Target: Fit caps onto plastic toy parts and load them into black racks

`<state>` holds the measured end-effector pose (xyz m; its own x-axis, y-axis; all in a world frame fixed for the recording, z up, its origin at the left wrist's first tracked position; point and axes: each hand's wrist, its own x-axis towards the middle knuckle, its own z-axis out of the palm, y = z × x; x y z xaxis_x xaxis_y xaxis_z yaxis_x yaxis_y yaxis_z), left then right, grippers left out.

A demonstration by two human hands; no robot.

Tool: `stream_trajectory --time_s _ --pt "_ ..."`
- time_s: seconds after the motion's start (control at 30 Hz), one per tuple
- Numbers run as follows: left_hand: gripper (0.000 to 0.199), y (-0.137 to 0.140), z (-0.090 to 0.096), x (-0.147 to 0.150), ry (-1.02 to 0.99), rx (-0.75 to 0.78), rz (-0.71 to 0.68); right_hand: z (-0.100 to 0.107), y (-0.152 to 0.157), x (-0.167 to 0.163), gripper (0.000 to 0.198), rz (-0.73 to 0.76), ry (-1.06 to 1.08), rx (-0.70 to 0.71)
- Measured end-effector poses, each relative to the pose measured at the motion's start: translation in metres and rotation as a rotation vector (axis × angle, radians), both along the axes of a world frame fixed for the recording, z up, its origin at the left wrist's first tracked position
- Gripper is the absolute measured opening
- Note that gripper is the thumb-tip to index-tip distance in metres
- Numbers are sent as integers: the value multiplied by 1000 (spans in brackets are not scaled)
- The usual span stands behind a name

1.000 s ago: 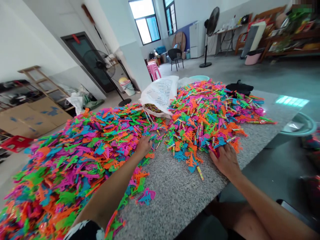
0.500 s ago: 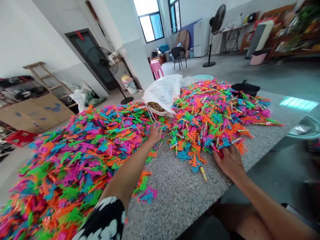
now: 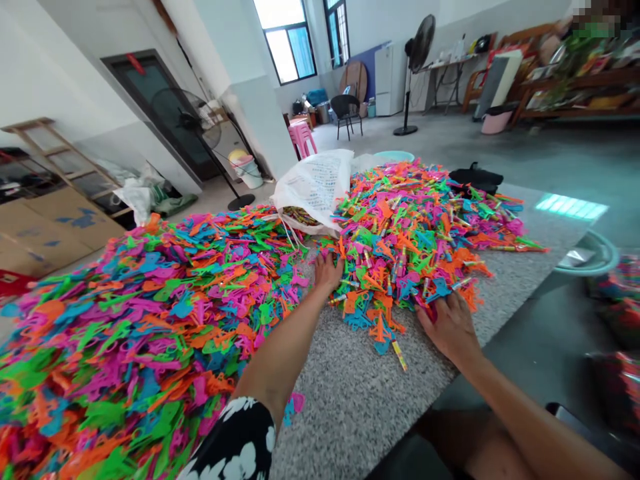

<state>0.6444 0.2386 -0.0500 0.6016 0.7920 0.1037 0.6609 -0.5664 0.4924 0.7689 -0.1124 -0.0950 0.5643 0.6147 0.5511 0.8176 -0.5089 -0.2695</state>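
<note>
Two heaps of small flat plastic toys in pink, orange, green and blue cover much of the stone table [image 3: 350,407]. My left hand [image 3: 329,272], fingers spread, rests against the left edge of the right heap [image 3: 400,233], in the gap between the heaps. Yellow printed sticks or tubes show among the toys there. My right hand [image 3: 453,327] lies at that heap's front right, thumb and fingers apart around its edge. A red-pink piece [image 3: 431,311] sits by the thumb; the fingertips are partly hidden. The larger left heap [image 3: 165,313] spreads beside my left forearm.
An open white sack [image 3: 317,183] with printing lies behind the gap, toys inside. Behind the right heap are a black bag [image 3: 475,179] and a pale green basin [image 3: 393,156]. Another basin [image 3: 590,253] stands past the table's right edge. Floor fans and a chair stand farther off.
My left hand has moved right from the gap to the right heap's edge. My right hand stays at the heap's front. The whole view has shifted slightly.
</note>
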Motion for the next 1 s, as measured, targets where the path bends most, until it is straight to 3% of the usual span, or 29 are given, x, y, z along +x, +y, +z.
stream_trajectory --time_s 0.1,0.27,0.4,0.57,0.67,0.83,1.0 --pt "61 -3 0 8 -50 -56 -18 0 1 0 45 -1 -3 -2" --pt "55 3 14 21 -132 -86 -183 6 6 -1 49 -11 12 -12" --pt "50 2 24 17 -172 -84 -194 15 9 -3 45 -16 42 22" --pt "33 1 24 2 -168 63 -202 27 11 -8 36 -63 35 68" --pt "36 -5 30 -6 -179 145 -203 34 12 -13 25 -72 -22 120" --pt "54 -44 46 -62 -58 251 -199 39 -4 -26 25 -70 -86 194" --pt "60 -60 37 -146 312 305 -250 26 -16 -3 39 25 -81 227"
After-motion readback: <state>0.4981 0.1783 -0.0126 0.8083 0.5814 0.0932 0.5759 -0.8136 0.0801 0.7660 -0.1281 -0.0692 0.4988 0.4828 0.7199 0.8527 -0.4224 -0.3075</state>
